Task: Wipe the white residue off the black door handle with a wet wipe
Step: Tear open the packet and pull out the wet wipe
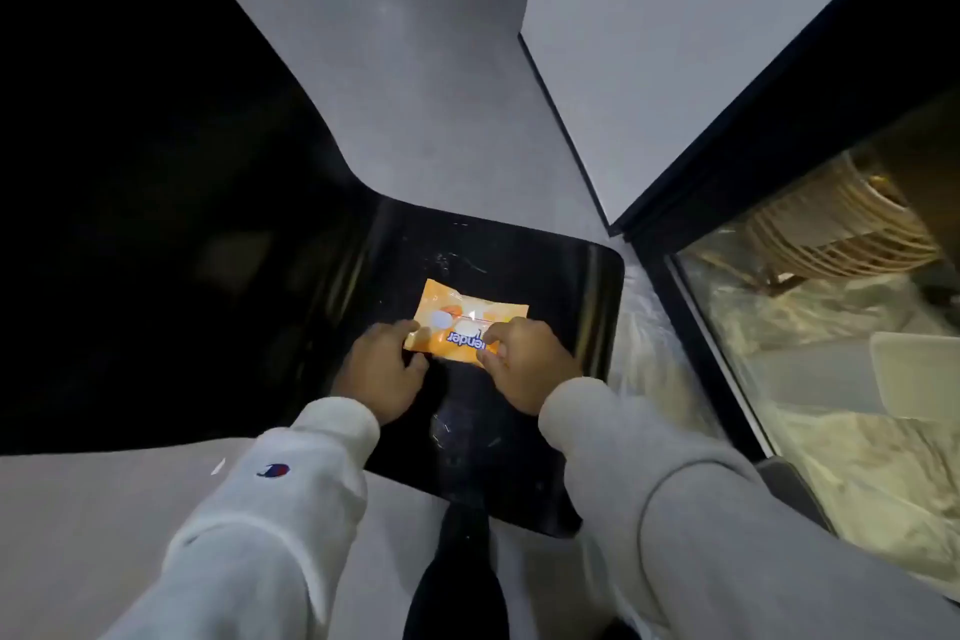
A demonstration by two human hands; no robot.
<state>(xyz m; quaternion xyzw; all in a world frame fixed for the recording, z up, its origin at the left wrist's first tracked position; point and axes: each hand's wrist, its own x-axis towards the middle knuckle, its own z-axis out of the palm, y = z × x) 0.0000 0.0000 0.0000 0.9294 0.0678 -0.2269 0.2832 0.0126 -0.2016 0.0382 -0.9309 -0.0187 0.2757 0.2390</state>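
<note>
A grey floor (426,68) fills the far middle of the view, with a pale wall panel (675,16) rising at the far right and a deep black mass (130,172) taking up the left; at the right a dark-framed glass pane (831,327) shows stacked pale wooden shapes and crumpled plastic sheeting behind it, too blurred to name further; in the centre sits a glossy black seat (519,255), scuffed with pale marks on its far part and again near the wrists; two arms in light grey sleeves (675,509) reach in from the near edge. The left hand (382,369) is curled, its fingertips pinching the near left corner of an orange wet wipe packet (467,322); the right hand (524,361) is likewise bent, thumb and fingers grasping the packet's near right edge; the packet lies flat on the seat between both hands, its blue lettering upside down, its white flap appearing closed; no wipe shows outside it; the door handle cannot be made out.
</note>
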